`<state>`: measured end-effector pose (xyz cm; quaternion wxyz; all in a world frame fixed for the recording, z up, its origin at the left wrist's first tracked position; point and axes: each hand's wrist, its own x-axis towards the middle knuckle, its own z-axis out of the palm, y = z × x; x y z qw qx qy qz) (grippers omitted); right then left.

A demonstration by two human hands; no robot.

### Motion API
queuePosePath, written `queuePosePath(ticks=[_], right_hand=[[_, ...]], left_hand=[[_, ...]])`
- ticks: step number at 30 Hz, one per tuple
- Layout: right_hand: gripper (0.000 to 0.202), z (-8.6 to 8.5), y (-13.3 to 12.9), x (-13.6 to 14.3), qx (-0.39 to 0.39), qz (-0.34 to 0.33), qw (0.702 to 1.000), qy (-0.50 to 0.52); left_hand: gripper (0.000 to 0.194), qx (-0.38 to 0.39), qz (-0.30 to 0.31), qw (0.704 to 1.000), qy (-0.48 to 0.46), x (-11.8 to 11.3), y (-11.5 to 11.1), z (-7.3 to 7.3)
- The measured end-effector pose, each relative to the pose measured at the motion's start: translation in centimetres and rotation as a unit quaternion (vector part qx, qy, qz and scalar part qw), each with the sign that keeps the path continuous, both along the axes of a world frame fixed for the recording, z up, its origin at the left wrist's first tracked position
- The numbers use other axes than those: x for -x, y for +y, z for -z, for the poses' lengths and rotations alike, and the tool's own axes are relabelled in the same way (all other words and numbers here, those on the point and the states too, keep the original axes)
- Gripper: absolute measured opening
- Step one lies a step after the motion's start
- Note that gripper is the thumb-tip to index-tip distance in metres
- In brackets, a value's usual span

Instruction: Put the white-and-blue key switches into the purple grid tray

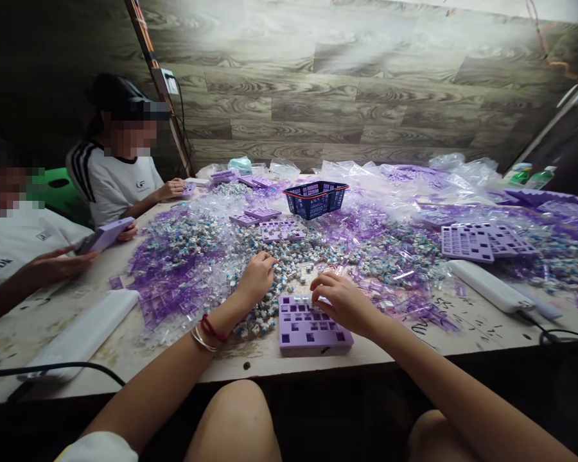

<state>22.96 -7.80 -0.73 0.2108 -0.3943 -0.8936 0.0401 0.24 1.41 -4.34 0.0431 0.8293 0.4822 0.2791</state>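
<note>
A wood-grain wall (289,96) stands behind the pale tabletop (373,356). The purple panel (324,337) lies flat near the front edge, between my forearms. My right hand (341,300) arches over its upper rows, fingers curled close together at the small white pieces; I cannot tell whether they grip one. My left hand (255,280) extends over the heap of white-and-blue parts (284,277), fingers bent and narrowly gathered, any hold hidden.

Likely workshop: shared table (264,357) heaped with small parts (187,234), purple panels (465,242); co-workers (125,185) seated round.
</note>
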Motion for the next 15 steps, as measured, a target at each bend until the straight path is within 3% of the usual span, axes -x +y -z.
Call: queuePosePath(ticks=[7, 15], right_hand=[[0.017, -0.7, -0.3, 1.1, -0.012, 0.018, 0.995, -0.094], [0.021, -1.1, -0.2, 1.7, 0.015, 0.018, 0.994, -0.104]], left_hand=[[0.032, -0.005, 0.019, 1.0, -0.008, 0.0, -0.1, -0.1], [0.031, -0.017, 0.026, 0.999, -0.013, -0.1, 0.0, 0.1]])
